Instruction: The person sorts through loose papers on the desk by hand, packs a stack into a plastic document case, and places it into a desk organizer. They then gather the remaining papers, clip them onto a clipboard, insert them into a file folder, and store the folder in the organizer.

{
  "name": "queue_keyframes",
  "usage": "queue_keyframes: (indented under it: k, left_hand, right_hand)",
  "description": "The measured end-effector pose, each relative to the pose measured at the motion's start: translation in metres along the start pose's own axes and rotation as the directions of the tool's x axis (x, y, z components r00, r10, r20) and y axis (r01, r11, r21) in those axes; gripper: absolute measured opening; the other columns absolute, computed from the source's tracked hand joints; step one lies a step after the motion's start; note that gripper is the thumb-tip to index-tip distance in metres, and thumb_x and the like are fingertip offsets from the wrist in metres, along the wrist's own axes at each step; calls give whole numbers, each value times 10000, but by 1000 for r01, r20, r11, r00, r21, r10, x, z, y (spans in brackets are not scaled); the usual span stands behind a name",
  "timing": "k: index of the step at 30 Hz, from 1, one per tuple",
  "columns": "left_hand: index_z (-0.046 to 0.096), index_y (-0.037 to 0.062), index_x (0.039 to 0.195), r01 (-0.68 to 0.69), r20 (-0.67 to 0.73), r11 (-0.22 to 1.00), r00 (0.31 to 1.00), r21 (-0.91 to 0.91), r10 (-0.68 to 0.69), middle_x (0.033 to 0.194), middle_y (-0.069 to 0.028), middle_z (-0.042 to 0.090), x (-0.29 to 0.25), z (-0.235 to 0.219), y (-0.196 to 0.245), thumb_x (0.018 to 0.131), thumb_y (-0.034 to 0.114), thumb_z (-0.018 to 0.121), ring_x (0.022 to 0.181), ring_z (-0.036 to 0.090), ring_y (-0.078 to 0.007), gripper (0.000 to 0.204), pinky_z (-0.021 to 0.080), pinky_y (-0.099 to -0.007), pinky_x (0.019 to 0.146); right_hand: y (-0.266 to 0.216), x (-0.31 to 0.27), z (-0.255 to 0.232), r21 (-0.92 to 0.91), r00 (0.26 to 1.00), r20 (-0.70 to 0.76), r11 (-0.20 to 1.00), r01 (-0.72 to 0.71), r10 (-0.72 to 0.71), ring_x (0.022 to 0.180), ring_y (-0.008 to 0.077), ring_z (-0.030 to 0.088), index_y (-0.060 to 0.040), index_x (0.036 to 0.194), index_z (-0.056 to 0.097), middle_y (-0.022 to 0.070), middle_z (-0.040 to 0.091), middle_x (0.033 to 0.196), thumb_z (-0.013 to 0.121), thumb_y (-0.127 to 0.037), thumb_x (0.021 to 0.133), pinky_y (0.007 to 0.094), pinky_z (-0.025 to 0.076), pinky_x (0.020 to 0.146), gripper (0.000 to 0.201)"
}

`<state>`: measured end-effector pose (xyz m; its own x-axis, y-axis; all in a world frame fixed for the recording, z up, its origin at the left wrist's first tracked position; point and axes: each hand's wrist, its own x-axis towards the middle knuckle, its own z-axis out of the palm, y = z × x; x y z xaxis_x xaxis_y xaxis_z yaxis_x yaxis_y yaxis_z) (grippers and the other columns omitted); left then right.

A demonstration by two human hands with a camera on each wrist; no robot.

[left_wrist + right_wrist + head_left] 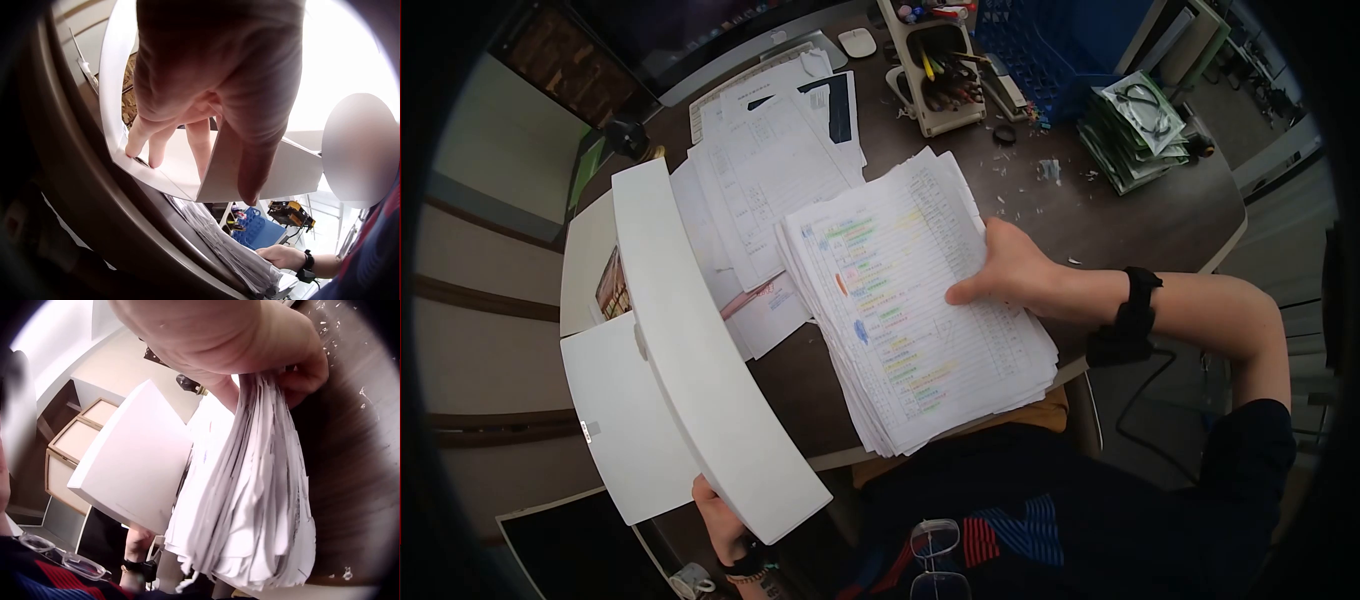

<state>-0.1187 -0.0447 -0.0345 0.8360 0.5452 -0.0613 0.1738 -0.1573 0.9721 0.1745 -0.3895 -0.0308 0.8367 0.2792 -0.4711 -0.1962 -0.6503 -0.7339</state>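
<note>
My right hand [1010,265] grips a thick stack of handwritten papers [910,320] by its right edge, thumb on the top sheet. Colored highlighter marks run down that sheet. In the right wrist view the stack's [256,506] uneven edges fan out below the hand [250,337]. A large white box [710,350] stands tilted on the left, its flap spread open to the side. At the box's near end, my left hand [722,520] holds its wall. The left wrist view shows that hand [219,81] with the thumb on one side of the wall and fingers on the other.
Loose sheets [770,190] cover the desk behind the stack, partly over a keyboard. A mouse [857,42], a pen holder [935,75], a blue basket [1040,50] and a pile of green-edged packets [1135,135] stand farther back. Paper scraps [1050,172] litter the desk.
</note>
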Motion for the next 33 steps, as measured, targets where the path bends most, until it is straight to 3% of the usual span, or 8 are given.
queue_keyframes:
  k: [3,10,14,19,21,24,26,33]
  left_hand:
    - [667,-38,789,14,-2,1000,1000,25,-13,793,-45,678,0,0,1,686,12,752,726,628,-122,143,478,-267,666]
    - [682,-31,777,-45,190,993,981,106,25,920,-104,684,11,2,8,667,-29,750,899,628,-216,129,472,-315,795]
    - [721,-6,824,-289,354,953,904,93,239,1002,-118,709,18,10,21,662,-57,733,1185,561,-374,170,421,-461,994]
    - [728,3,828,-242,438,950,889,196,135,972,-119,721,9,29,68,645,-85,702,1202,556,-375,204,333,-547,1078]
    - [727,5,824,-248,451,941,884,231,122,949,-123,723,7,40,77,641,-94,690,1172,583,-362,211,321,-560,1084]
    - [732,27,848,-255,530,935,843,248,90,966,-121,720,4,63,84,643,-96,676,1136,615,-319,245,302,-581,1089]
    - [731,24,925,-343,620,909,774,238,130,1105,-159,688,0,78,84,631,-63,703,1083,645,-308,308,250,-588,1102]
    - [714,73,891,-497,718,851,654,170,238,984,-122,714,-18,140,74,651,-55,688,1093,641,-256,273,277,-597,1100]
  right_hand:
    - [-13,-5,-8,336,981,186,935,-117,56,1000,313,639,189,1163,454,279,576,1126,777,-76,723,365,554,791,607]
    - [-5,-17,-1,406,949,312,908,-104,-31,1025,296,633,159,1228,448,255,581,1155,676,-12,799,377,544,838,515]
    - [-32,-49,-24,536,945,241,842,60,-220,1031,243,619,103,1231,477,199,598,1143,643,-15,822,348,516,877,457]
    - [-68,-115,-107,334,929,-142,867,371,-343,907,179,617,28,1145,541,109,620,1010,730,-122,774,282,514,792,442]
    - [-75,-140,-125,244,823,-525,888,389,-216,822,223,639,12,1120,536,137,612,946,760,-142,706,315,537,709,495]
    - [-70,-153,-151,170,661,-716,863,476,-224,751,193,629,12,1074,530,153,597,909,669,-229,788,298,532,659,399]
    - [-22,-164,-208,-631,453,-476,651,421,-754,816,175,642,19,1103,537,184,599,979,616,-234,840,313,542,675,373]
    - [-29,-144,-197,-832,86,-305,310,460,-948,1156,245,559,21,1302,480,180,523,1287,566,-342,933,359,521,916,525]
